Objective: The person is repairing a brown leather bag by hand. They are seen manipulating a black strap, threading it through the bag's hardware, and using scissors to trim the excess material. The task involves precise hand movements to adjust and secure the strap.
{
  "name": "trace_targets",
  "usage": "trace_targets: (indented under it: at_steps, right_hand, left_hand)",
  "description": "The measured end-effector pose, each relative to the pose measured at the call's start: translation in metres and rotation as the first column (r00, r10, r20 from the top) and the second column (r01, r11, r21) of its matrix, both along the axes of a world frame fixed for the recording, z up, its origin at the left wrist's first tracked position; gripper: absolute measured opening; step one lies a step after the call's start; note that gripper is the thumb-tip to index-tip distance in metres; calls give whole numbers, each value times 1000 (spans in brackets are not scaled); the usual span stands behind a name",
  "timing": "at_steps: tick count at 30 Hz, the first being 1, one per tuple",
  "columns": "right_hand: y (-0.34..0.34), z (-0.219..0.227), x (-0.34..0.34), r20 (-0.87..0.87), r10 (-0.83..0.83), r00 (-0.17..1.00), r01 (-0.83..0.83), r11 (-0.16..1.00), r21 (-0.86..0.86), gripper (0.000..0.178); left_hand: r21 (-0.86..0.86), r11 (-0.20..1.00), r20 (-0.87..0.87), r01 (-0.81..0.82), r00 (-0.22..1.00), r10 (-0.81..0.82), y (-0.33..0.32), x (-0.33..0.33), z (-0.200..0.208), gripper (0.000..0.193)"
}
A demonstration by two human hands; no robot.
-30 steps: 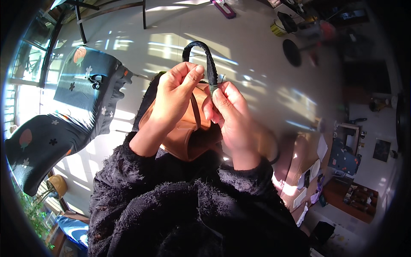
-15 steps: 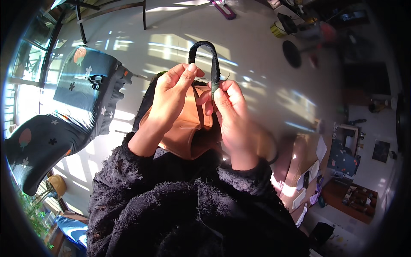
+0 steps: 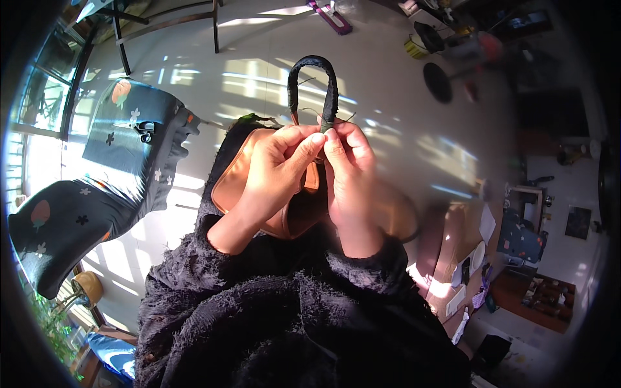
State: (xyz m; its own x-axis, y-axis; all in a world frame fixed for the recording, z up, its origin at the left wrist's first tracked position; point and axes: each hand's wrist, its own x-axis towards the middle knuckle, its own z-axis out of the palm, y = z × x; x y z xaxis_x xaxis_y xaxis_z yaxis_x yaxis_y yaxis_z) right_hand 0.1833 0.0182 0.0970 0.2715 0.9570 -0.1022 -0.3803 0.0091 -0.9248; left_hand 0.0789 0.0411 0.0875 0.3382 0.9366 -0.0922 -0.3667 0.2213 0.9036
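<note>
A tan leather bag point(image 3: 236, 169) rests in my lap against my black fuzzy sleeves. Its black, rough-wrapped handle point(image 3: 314, 62) arches up above my fingers. Dark green thread point(image 3: 328, 125) is wound round the handle's right leg, with thin loose ends sticking out. My right hand point(image 3: 350, 165) pinches that leg at the winding, thumb in front. Beside it my left hand point(image 3: 275, 165) is closed, thumb and forefinger pressed together against the winding; what they pinch is too small to make out. The bag's opening is partly hidden behind both hands.
Black-handled scissors point(image 3: 145, 131) lie on a chair with a dark flowered cover point(image 3: 107, 155) at the left. Cardboard boxes point(image 3: 446, 258) with papers stand at the right. Wooden furniture legs point(image 3: 123, 42) are at the far left, a yellow basket point(image 3: 414, 48) at the far right.
My left hand has come down and right, from beside the handle's left leg to the thread winding. The right hand keeps its pinch. More of the handle's arch shows above the fingers.
</note>
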Motion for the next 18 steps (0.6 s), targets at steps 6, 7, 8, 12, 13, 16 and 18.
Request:
trace_targets:
  at_steps: [6, 7, 8, 12, 13, 16, 18]
  right_hand:
    - [1, 13, -1, -210, -23, 978, 4, 996, -89, 13]
    - [1, 12, 0, -219, -30, 975, 14, 997, -72, 14]
    - [1, 11, 3, -230, -37, 973, 24, 998, -55, 15]
    - [1, 14, 8, -196, -125, 973, 112, 991, -79, 12]
    - [1, 14, 9, -180, -147, 973, 133, 987, -86, 11]
    - [3, 12, 15, -79, -235, 969, 229, 970, -80, 10]
    - [3, 7, 20, -49, -225, 973, 222, 973, -59, 10]
  left_hand:
    - [-75, 996, 47, 38, 998, -34, 5, 1, -11, 17]
    - [-62, 998, 12, 21, 1000, -21, 4, 2, -12, 19]
    - [-60, 998, 12, 1, 1000, -1, 4, 3, -11, 20]
    - [-67, 998, 31, -13, 999, 15, 5, 2, -10, 21]
    - [-55, 998, 42, -19, 999, 21, 5, 1, -9, 20]
    - [-58, 998, 87, -6, 996, 11, 8, -7, -2, 18]
    - [-55, 998, 71, -14, 997, 18, 10, -12, 5, 17]
